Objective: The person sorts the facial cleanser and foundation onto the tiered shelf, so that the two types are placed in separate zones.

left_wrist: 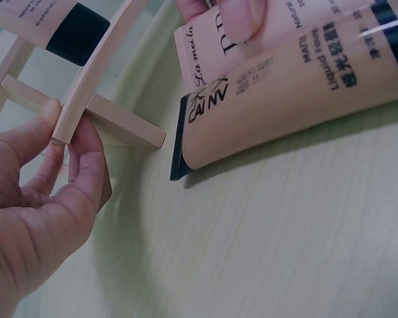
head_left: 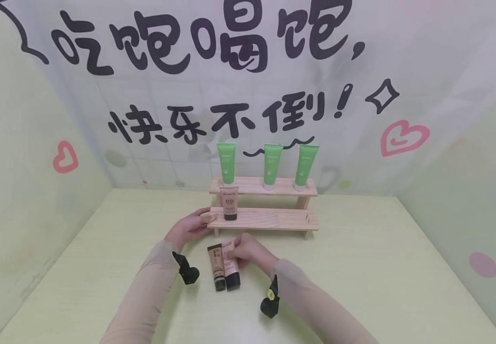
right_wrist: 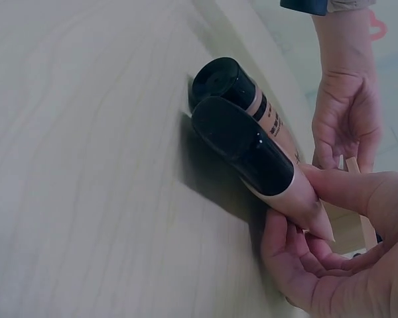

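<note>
My left hand (head_left: 193, 226) pinches the left end of the lower shelf of a two-step wooden display rack (head_left: 269, 220), thumb on top and fingers beneath in the left wrist view. In front of the rack, my right hand (head_left: 251, 250) grips a pink BB cream tube (head_left: 232, 273) near its flat end. Its black cap (right_wrist: 242, 142) points toward me. Close along its left side lies a tan liquid foundation tube (left_wrist: 285, 99) with a black cap. Another pink BB cream tube (head_left: 230, 202) stands cap-down at the lower shelf's left, near my left hand.
Three green tubes (head_left: 271, 165) stand on the rack's upper shelf, one at the left and two toward the right. The rack rests on a pale wood-grain table (head_left: 360, 267). Behind it rises a white printed backdrop (head_left: 179, 91), with side panels left and right.
</note>
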### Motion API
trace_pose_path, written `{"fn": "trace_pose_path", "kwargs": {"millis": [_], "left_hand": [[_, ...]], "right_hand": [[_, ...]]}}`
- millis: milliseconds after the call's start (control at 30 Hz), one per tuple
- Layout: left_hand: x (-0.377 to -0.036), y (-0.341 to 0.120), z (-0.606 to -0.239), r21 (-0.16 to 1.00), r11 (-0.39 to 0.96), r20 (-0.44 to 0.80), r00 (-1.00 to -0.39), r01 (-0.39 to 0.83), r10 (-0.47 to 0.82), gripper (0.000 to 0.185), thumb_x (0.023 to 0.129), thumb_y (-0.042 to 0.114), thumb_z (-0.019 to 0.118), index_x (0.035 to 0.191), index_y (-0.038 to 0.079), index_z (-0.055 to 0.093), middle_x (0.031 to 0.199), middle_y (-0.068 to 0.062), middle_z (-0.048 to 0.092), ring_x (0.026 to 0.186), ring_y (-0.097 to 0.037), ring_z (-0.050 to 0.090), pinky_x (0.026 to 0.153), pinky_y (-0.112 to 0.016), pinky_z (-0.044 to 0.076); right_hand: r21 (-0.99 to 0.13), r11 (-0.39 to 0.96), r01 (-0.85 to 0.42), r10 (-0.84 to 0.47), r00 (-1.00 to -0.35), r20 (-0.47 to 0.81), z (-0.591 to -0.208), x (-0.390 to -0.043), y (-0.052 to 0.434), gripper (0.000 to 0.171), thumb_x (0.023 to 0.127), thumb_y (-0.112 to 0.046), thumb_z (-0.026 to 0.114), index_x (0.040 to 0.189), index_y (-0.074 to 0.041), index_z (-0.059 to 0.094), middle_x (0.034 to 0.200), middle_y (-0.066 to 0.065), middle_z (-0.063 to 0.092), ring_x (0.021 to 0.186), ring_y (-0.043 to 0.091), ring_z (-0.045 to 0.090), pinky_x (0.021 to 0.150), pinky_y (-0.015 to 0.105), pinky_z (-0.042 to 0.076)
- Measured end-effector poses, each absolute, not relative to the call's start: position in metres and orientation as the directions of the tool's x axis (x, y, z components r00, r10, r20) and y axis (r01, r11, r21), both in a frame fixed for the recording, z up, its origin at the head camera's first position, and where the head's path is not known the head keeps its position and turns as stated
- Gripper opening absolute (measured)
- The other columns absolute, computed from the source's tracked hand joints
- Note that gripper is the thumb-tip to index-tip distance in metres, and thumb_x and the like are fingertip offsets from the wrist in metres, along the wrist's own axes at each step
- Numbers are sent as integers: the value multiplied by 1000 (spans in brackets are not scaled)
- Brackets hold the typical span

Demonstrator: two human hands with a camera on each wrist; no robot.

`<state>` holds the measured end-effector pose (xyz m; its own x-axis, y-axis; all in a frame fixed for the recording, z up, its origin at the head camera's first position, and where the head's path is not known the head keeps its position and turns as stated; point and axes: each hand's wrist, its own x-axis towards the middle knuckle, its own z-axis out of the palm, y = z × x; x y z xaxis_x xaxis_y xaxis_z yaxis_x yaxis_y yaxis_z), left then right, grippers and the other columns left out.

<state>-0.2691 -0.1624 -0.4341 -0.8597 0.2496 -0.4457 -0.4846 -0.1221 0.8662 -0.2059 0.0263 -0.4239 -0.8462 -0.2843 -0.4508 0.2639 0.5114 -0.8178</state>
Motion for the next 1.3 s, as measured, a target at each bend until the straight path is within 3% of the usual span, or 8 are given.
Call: {"fn": "trace_pose_path", "kwargs": {"millis": [333, 600, 900, 1167, 1300], "left_hand": [[-268, -162, -434, 867, -118, -447, -859, -485, 249, 65, 93, 5, 48, 147, 12, 13, 114, -12, 44, 77, -6, 56, 64, -13, 48], [-267, -163, -432, 860, -129, -458, -857, -495, 235, 65, 93, 5, 48, 148, 13, 12, 131, -18, 36, 79, -7, 57, 65, -15, 49], [-267, -161, -429, 859, -130, -458, -856, -496, 239, 65, 94, 4, 46, 148, 13, 11, 138, -20, 30, 81, -7, 56, 68, -15, 49], [-267, -162, -430, 860, -110, -464, -855, -497, 231, 65, 93, 5, 48, 147, 12, 13, 112, -11, 45, 75, -6, 57, 63, -14, 49], [-267, -162, -430, 861, -108, -465, -855, -497, 232, 65, 93, 5, 48, 147, 12, 12, 109, -10, 45, 74, -5, 57, 62, -13, 48]], "right_hand": [[-811, 513, 282, -297, -827, -476, -422, -208, 34, 24, 75, -10, 71, 93, 3, 62, 86, 15, 67, 71, 19, 65, 66, 31, 56], [-829, 463, 315, -292, -828, -478, -418, -207, 44, 44, 74, -9, 73, 107, 6, 48, 98, 19, 56, 78, 27, 64, 67, 35, 57], [-843, 453, 292, -331, -823, -463, -415, -208, 58, 45, 75, -10, 72, 111, 8, 51, 98, 19, 62, 77, 24, 65, 67, 35, 57], [-861, 446, 246, -382, -817, -432, -416, -213, 70, 44, 75, -11, 71, 111, 8, 55, 96, 18, 64, 76, 22, 64, 68, 35, 56], [-872, 426, 242, -387, -822, -417, -412, -215, 76, 48, 75, -11, 71, 114, 9, 52, 100, 18, 62, 80, 22, 63, 72, 36, 56]]}}
